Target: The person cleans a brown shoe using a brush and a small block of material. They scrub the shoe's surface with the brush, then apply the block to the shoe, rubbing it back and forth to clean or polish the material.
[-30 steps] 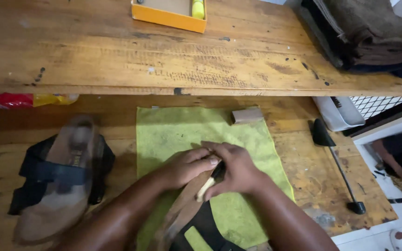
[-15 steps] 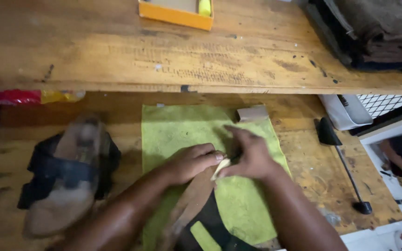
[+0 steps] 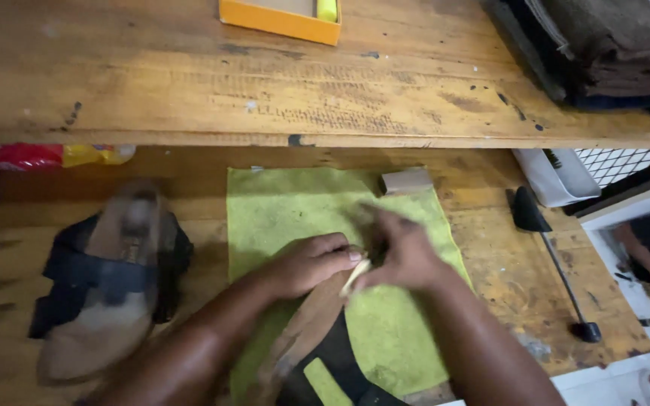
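A brown sandal (image 3: pixel 306 338) with black straps lies on a green cloth (image 3: pixel 287 203) in front of me. My left hand (image 3: pixel 311 263) rests on its toe end and holds it down. My right hand (image 3: pixel 400 252) is closed around a small pale tool (image 3: pixel 355 277) whose tip touches the sandal's front edge. The right hand is blurred by motion. A second matching sandal (image 3: pixel 110 278) lies to the left on the wooden bench, sole side down.
A small wooden block (image 3: pixel 406 180) sits at the cloth's far right corner. A black long-handled tool (image 3: pixel 551 263) lies at the right. An upper shelf (image 3: pixel 189 83) carries an orange box (image 3: pixel 280 19) and folded dark fabric (image 3: pixel 611 53). A white wire basket (image 3: pixel 588 169) stands right.
My right hand has shifted a little up and right over the sandal's toe with the pale tool. The left hand stays on the sandal. The view has drifted slightly.
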